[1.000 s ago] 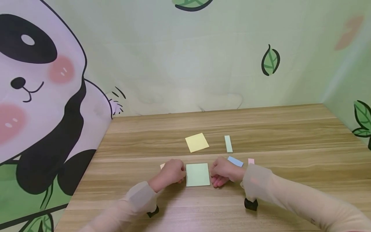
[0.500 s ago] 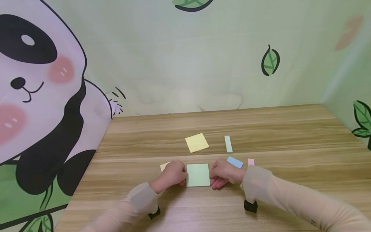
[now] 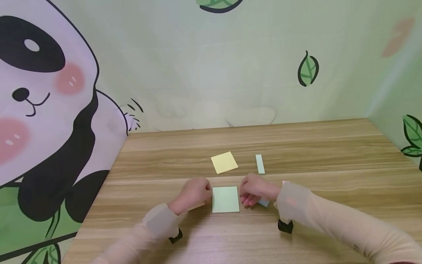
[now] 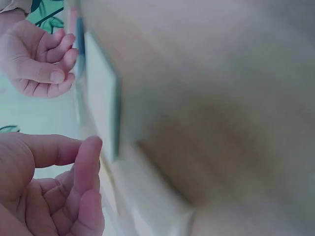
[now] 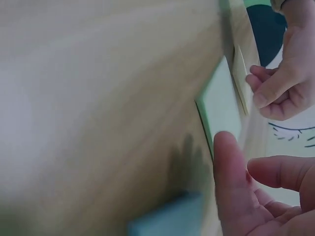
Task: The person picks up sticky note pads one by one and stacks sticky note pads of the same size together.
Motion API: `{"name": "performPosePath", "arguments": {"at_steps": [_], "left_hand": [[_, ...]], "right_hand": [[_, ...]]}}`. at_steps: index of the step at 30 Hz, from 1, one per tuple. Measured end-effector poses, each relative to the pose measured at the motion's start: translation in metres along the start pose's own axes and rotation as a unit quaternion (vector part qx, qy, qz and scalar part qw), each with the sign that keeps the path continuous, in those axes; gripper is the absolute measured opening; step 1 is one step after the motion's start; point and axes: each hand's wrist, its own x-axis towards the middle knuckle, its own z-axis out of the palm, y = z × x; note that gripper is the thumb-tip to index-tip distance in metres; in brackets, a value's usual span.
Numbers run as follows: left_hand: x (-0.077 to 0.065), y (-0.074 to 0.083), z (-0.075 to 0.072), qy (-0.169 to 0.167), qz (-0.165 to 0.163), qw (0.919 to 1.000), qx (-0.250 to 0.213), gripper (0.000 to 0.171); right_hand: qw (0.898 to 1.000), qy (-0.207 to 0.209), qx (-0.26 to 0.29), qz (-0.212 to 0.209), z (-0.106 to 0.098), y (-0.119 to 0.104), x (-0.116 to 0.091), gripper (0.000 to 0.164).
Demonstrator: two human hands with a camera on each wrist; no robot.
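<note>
A pale green sticky note pad [image 3: 225, 200] lies flat on the table between my hands. My left hand [image 3: 196, 190] hovers at its left edge, fingers loosely bent; thumb and index fingertips [image 4: 91, 145] meet in the left wrist view with nothing seen between them. My right hand [image 3: 255, 189] is at the pad's right edge, also loosely bent, thumb and index slightly apart in the right wrist view. Under the left hand shows part of a peach sticky note pad [image 3: 197, 207]. Partly hidden beneath the right hand is a blue one [image 3: 264, 202], blurred in the right wrist view.
Farther back lie a yellow square sticky note pad [image 3: 224, 162] and a narrow pale green strip pad [image 3: 260, 164]. A pink pad [image 3: 285, 182] peeks out behind the right sleeve. A panda-print cloth [image 3: 204, 73] hangs along the table's back edge.
Both hands have shifted slightly away from me. The peach and blue pads, which showed on the far side of the hands, now show on their near side. The green pad stays put.
</note>
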Motion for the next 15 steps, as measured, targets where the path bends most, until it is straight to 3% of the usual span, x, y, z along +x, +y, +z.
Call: {"name": "performPosePath", "arguments": {"at_steps": [8, 15], "left_hand": [[0.018, 0.006, -0.018, 0.052, 0.011, 0.9984, -0.019, 0.024], [0.036, 0.007, -0.016, 0.032, 0.017, 0.9993, 0.014, 0.030]], "right_hand": [[0.997, 0.052, -0.043, -0.027, -0.023, -0.017, 0.016, 0.014], [0.993, 0.097, -0.058, -0.044, -0.035, -0.020, 0.035, 0.011]]}}
